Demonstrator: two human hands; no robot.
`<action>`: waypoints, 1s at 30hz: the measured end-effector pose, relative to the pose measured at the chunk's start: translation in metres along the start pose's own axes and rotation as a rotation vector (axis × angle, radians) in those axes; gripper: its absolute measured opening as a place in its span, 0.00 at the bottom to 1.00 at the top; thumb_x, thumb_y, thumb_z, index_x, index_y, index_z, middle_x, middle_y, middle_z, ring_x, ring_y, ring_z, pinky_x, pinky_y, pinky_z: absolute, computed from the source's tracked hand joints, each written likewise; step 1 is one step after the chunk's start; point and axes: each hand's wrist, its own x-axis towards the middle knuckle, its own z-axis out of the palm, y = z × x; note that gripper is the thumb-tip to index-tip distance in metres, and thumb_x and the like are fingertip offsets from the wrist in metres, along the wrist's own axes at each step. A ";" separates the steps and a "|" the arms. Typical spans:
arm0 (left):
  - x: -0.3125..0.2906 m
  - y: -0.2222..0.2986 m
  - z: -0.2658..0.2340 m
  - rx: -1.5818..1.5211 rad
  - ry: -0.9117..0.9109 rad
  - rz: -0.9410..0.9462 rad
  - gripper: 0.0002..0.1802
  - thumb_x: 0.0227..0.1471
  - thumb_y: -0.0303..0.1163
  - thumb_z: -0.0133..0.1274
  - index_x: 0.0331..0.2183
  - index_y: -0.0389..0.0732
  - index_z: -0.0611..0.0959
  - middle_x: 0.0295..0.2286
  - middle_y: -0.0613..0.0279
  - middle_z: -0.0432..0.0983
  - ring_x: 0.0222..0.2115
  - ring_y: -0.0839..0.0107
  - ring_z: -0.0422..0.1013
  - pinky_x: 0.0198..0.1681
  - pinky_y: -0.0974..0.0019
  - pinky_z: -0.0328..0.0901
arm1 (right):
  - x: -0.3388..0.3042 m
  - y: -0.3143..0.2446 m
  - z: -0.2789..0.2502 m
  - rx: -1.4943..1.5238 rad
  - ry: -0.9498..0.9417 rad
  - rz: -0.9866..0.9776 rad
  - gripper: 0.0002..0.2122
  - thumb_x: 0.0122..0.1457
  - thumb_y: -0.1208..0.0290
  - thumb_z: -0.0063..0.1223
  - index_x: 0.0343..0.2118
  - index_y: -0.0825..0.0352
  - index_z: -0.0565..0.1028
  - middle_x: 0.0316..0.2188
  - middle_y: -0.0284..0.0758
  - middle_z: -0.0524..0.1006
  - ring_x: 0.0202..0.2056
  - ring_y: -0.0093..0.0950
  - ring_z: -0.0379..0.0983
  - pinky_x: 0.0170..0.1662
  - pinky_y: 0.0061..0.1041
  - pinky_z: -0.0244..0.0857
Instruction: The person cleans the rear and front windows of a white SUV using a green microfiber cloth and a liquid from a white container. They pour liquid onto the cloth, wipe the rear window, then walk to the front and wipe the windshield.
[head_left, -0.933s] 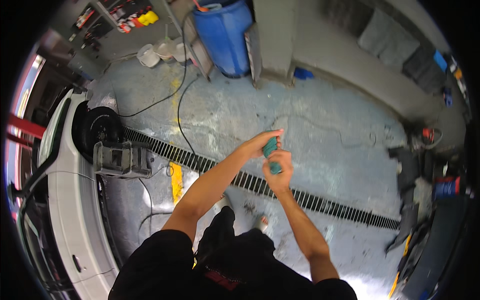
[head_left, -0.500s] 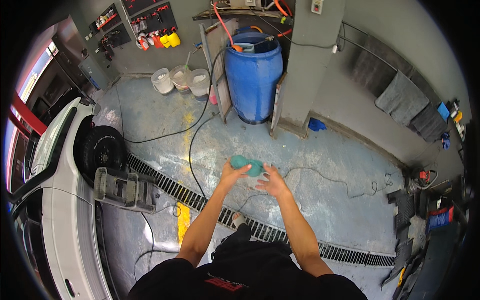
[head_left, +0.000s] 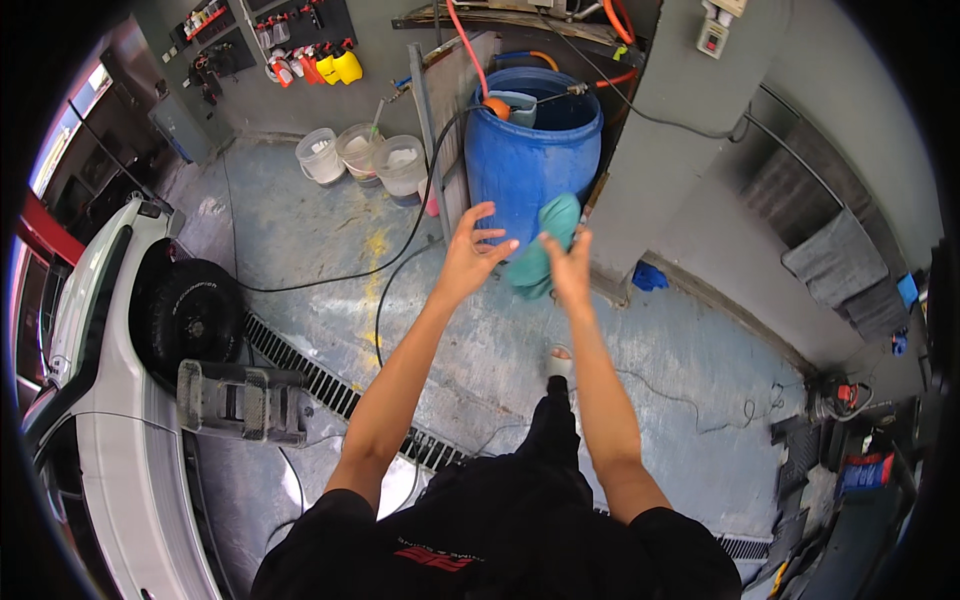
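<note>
A bunched teal-green cloth (head_left: 531,268) hangs in front of me, its upper end sticking up above my fingers. My right hand (head_left: 571,272) is closed on the cloth's right side. To the left of it, my left hand (head_left: 466,262) is raised with fingers spread and curved, holding nothing. Just beyond both hands stands a tall blue plastic barrel (head_left: 515,165), open at the top. A grey-blue container (head_left: 518,107) and an orange rounded piece (head_left: 497,108) sit at its rim.
White buckets (head_left: 319,157) stand by the far wall. A black hose (head_left: 345,273) curves across the floor. At left are a pale vehicle (head_left: 140,455) and a grey plastic step (head_left: 235,400). A drain grate (head_left: 325,385) crosses the floor. Towels (head_left: 835,255) hang at right.
Both hands have moved forward toward the barrel. My left hand has come off the cloth; my right hand keeps it, now tilted more upright. A foot shows farther forward.
</note>
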 end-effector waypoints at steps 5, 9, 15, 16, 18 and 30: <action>0.117 -0.053 0.029 0.146 -0.062 -0.007 0.25 0.55 0.28 0.64 0.54 0.37 0.76 0.54 0.57 0.71 0.47 0.65 0.77 0.46 0.62 0.73 | 0.234 -0.025 -0.051 -0.538 0.078 -0.151 0.30 0.57 0.61 0.59 0.62 0.70 0.68 0.57 0.50 0.67 0.60 0.48 0.66 0.63 0.40 0.61; 0.223 -0.084 0.061 0.185 0.035 -0.030 0.20 0.55 0.26 0.62 0.50 0.38 0.80 0.50 0.57 0.73 0.46 0.64 0.77 0.46 0.63 0.72 | 0.390 -0.014 -0.052 -0.718 -0.019 -0.325 0.31 0.57 0.61 0.58 0.63 0.66 0.68 0.59 0.43 0.66 0.59 0.49 0.65 0.63 0.41 0.61; 0.325 -0.122 0.092 0.160 0.145 -0.108 0.19 0.54 0.23 0.62 0.49 0.37 0.80 0.49 0.54 0.74 0.45 0.62 0.78 0.44 0.63 0.74 | 0.494 0.039 -0.022 -1.204 -0.349 -0.119 0.31 0.56 0.58 0.59 0.64 0.54 0.68 0.63 0.32 0.61 0.63 0.43 0.55 0.62 0.50 0.59; 0.335 -0.125 0.092 0.155 0.160 -0.120 0.19 0.55 0.23 0.62 0.49 0.37 0.80 0.49 0.54 0.75 0.45 0.62 0.78 0.44 0.63 0.74 | 0.505 0.042 -0.022 -1.220 -0.416 -0.102 0.31 0.56 0.57 0.59 0.64 0.54 0.69 0.62 0.32 0.59 0.63 0.42 0.53 0.63 0.50 0.57; 0.348 -0.130 0.094 0.141 0.182 -0.148 0.19 0.55 0.23 0.61 0.49 0.37 0.80 0.49 0.54 0.75 0.45 0.62 0.78 0.44 0.63 0.74 | 0.512 0.048 -0.022 -1.214 -0.427 -0.068 0.30 0.56 0.58 0.58 0.63 0.53 0.70 0.62 0.32 0.59 0.63 0.42 0.53 0.63 0.50 0.57; 0.378 -0.156 0.084 0.099 0.292 -0.227 0.17 0.58 0.27 0.61 0.49 0.37 0.80 0.47 0.56 0.76 0.46 0.65 0.78 0.44 0.64 0.74 | 0.542 0.013 -0.010 -0.682 -0.413 -0.294 0.27 0.59 0.55 0.65 0.57 0.63 0.75 0.56 0.44 0.70 0.57 0.40 0.68 0.56 0.35 0.68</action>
